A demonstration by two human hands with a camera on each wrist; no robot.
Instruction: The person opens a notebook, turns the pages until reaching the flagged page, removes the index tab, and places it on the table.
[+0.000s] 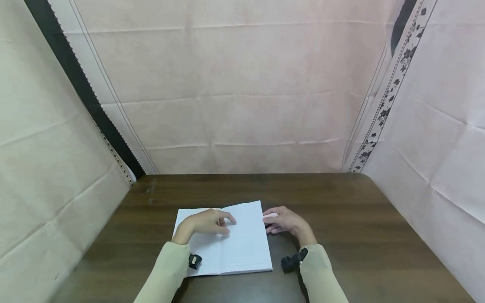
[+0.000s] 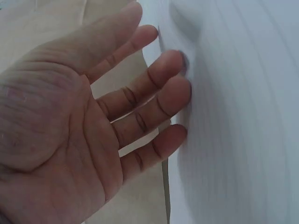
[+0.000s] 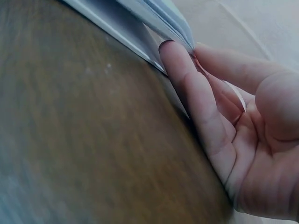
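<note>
An open notebook (image 1: 246,250) with white ruled pages lies on the table. My left hand (image 1: 206,221) is over its left page and the centre fold, its fingers loosely bent. In the left wrist view the fingertips (image 2: 180,91) meet the ruled paper, and the palm holds nothing. At the right edge of the notebook, my right hand (image 1: 286,221) pinches a bunch of pages. The right wrist view shows thumb and fingers at the corner of these pages (image 3: 161,21), which stand raised above the lower layer. A thin white edge shows inside that hand.
The brown wooden table (image 1: 360,235) extends around the notebook on all sides. Creased pale cloth (image 1: 257,84) hangs behind the table and along both sides. Each wrist carries a black strapped device, such as the one on the right wrist (image 1: 289,264).
</note>
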